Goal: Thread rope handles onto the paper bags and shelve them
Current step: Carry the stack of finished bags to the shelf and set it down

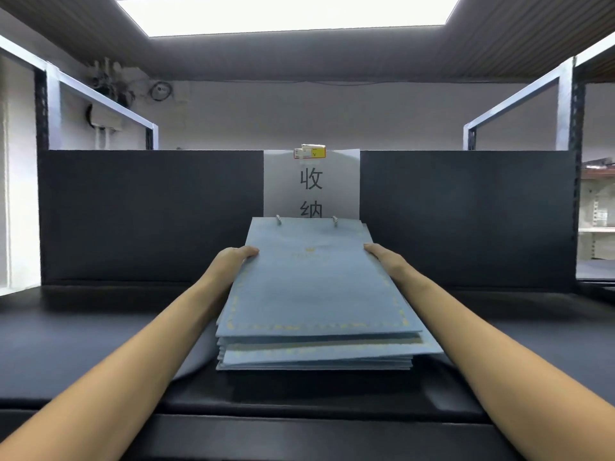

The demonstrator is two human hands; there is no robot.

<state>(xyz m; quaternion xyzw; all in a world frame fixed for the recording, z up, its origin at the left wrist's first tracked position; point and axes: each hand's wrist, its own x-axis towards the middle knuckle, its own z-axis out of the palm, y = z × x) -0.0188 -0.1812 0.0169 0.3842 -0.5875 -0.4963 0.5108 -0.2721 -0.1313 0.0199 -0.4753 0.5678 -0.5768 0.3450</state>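
A: Where's the bag?

B: The top bag (pixel 316 277) lies flat on the stack (pixel 316 357) of blue bags, on the black shelf (pixel 83 344). Its long axis runs straight away from the person, mouth end toward the white sign (pixel 312 181) at the back panel (pixel 149 214). Two rope ends (pixel 279 219) poke up at that far edge.

A: And the hands?

B: One at each long side, near the far half. The left hand (pixel 234 256) holds the left edge, thumb on top; the fingers go out of sight under or beside the paper, so I can't tell how far they curl. The right hand (pixel 382 252) lies along the right edge with fingers fairly straight, touching it; whether it pinches, I can't tell.

A: Which is nearer?

B: Neither. They sit about level, the bag between them.

A: So the move?

B: I'd judge it's squaring the bag on the pile. Its near corner overhangs to the right of the bags below, so a nudge leftward from the right hand would line it up.
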